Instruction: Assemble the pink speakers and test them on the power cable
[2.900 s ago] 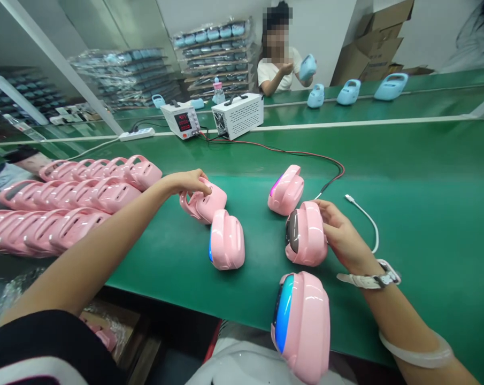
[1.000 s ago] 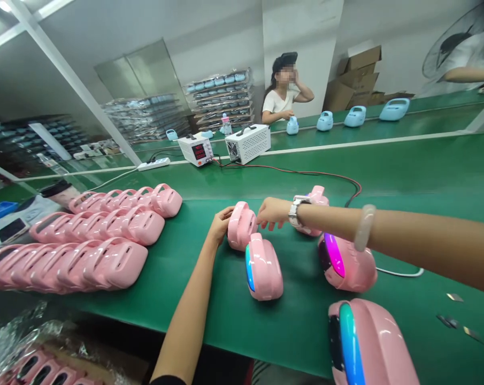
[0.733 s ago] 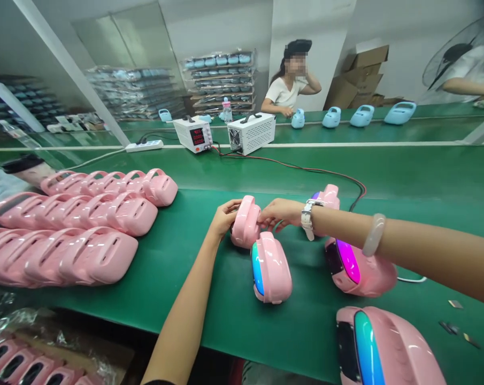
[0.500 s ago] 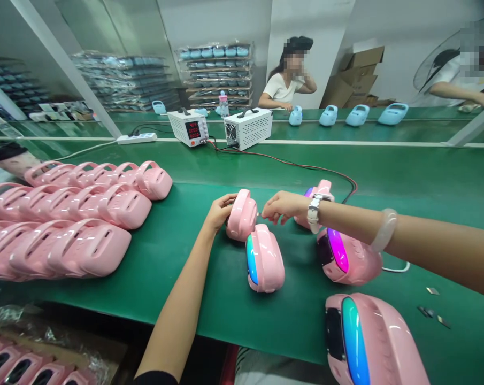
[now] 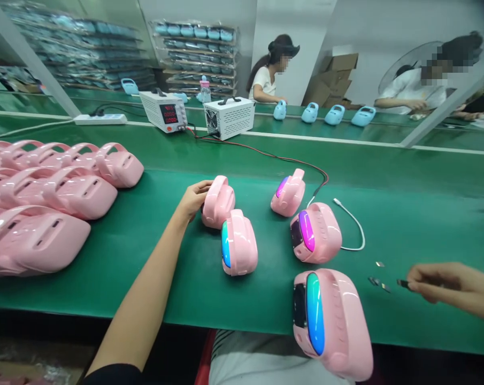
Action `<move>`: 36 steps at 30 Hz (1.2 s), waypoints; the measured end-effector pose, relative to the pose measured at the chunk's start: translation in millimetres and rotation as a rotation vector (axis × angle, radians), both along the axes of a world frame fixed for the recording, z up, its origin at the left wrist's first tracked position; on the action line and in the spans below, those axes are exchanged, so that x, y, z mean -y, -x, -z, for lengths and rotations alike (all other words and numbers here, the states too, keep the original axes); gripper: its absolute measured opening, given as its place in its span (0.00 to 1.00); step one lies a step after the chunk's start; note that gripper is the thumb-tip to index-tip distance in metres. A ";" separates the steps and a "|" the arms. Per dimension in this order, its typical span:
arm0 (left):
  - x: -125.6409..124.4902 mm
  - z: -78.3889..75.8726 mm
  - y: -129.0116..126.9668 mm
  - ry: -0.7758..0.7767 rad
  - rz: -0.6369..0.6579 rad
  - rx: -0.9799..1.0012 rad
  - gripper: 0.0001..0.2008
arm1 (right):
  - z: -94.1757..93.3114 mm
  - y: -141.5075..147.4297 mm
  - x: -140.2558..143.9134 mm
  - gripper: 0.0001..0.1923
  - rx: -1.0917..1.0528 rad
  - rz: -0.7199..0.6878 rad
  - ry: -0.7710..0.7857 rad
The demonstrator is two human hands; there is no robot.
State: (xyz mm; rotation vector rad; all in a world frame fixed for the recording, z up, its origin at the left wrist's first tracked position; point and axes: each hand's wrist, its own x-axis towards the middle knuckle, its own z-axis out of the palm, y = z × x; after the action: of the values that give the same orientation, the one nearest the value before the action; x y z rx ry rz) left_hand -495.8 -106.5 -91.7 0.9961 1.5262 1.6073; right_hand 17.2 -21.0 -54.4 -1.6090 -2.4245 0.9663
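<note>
My left hand (image 5: pixel 194 199) is closed round the back of a pink speaker with a carry handle (image 5: pixel 221 203), which stands on the green bench. Just in front of it is another pink speaker (image 5: pixel 242 243) with a lit blue panel. At the right, my right hand (image 5: pixel 446 286) pinches a small black USB stick (image 5: pixel 402 283) between thumb and fingers, above the bench. Several tiny cards or sticks (image 5: pixel 380 283) lie to the left of that hand. Three more lit pink speakers stand between my hands, one of them the near blue-lit speaker (image 5: pixel 338 321).
Rows of pink speakers (image 5: pixel 73 190) fill the left of the bench (image 5: pixel 177 299). A white cable (image 5: pixel 362 230) lies right of the middle speakers. Farther back are a power supply (image 5: pixel 163 111) and a white vented box (image 5: pixel 229 117). Two co-workers sit across, near blue speakers (image 5: pixel 335 115).
My right hand has moved from beside the held speaker out to the right, near the tiny pieces, with the USB stick. My left hand still holds the speaker. The view has shifted right.
</note>
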 end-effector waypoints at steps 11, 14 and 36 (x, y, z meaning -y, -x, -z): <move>1.3 1.0 -0.1 0.014 0.004 -0.046 0.23 | 41.9 -8.0 2.8 0.25 -0.082 0.086 0.344; 2.1 0.3 -0.7 0.010 0.014 -0.046 0.22 | 44.0 -6.1 -3.0 0.22 -0.046 0.019 0.445; 7.2 -11.4 -6.8 -0.032 -0.165 -0.181 0.24 | 23.0 18.8 -6.3 0.22 0.103 -0.058 0.340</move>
State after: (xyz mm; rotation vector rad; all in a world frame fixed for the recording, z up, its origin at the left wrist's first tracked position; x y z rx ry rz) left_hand -488.9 -113.7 -80.3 1.0813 1.7490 1.6975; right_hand -1.7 -14.7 -77.4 -1.7328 -2.4913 1.4046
